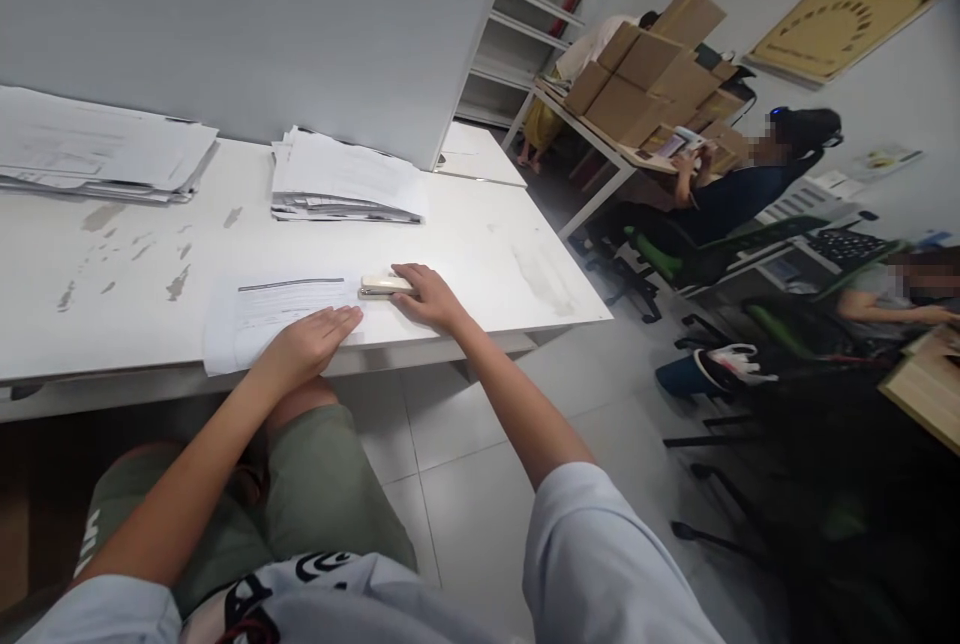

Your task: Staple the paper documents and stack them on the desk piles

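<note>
A printed sheet of paper (270, 316) lies near the front edge of the white table (480, 254). My left hand (311, 344) rests flat on the sheet's near right part, fingers together and pointing right. At the sheet's right end sits a cream stapler (381, 285). My right hand (427, 296) lies on top of the stapler's right end, fingers curled over it and pressing down.
Two stacks of papers lie further back on the table, one at the far left (97, 149) and one in the middle (341, 182). To the right, two people sit in green chairs; cardboard boxes (652, 74) are piled on another desk.
</note>
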`<action>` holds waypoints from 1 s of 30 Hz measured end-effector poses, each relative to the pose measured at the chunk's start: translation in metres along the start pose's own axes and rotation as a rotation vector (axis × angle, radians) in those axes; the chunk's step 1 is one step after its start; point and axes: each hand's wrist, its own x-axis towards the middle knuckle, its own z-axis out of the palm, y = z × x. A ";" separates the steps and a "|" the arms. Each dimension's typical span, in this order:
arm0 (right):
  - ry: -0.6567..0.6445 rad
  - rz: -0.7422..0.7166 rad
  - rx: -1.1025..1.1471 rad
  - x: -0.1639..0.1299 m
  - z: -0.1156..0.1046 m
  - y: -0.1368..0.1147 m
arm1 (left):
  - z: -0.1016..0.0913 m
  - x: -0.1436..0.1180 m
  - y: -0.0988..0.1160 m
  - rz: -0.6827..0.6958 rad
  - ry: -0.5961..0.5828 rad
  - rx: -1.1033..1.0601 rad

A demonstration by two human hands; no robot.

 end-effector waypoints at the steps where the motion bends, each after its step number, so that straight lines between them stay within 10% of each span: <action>1: -0.001 -0.002 0.002 0.000 0.000 0.000 | -0.001 -0.003 0.000 -0.013 0.013 -0.003; 9: 0.004 -0.011 -0.007 0.000 0.001 0.002 | -0.003 -0.004 0.000 -0.048 -0.044 -0.014; 20: 0.031 -0.011 0.098 -0.010 0.006 0.008 | 0.004 0.023 0.015 0.230 -0.179 -0.093; 30: 0.167 0.157 0.113 -0.003 0.015 0.024 | -0.005 0.101 0.017 -0.343 0.108 -0.128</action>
